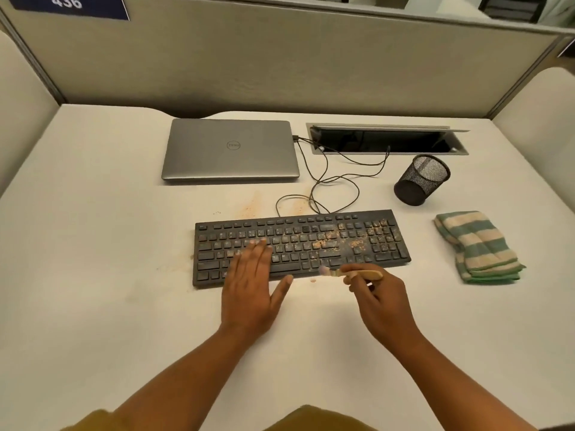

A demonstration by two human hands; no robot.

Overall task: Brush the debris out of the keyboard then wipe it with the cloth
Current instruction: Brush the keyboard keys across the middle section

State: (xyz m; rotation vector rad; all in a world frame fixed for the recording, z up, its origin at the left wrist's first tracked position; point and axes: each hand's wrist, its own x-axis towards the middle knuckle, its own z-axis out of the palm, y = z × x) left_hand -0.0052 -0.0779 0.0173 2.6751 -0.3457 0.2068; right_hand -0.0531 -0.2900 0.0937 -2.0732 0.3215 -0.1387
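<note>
A black keyboard [311, 241] lies across the middle of the white desk, with orange-brown crumbs [323, 242] scattered over its centre and right keys. My left hand [250, 284] rests flat on the keyboard's left half, fingers straight and thumb spread. My right hand [378, 298] grips a small wooden-handled brush [357, 273] at the keyboard's near edge, its pale bristles pointing left. A folded green-and-cream striped cloth [477, 245] lies on the desk to the right of the keyboard.
A shut silver laptop [230, 150] sits behind the keyboard, with cables [329, 178] looping to an open cable hatch [385, 140]. A black mesh pen cup [420, 180] stands at the back right. Crumbs [252, 206] dust the desk behind the keyboard. Grey partitions [280, 57] enclose the desk.
</note>
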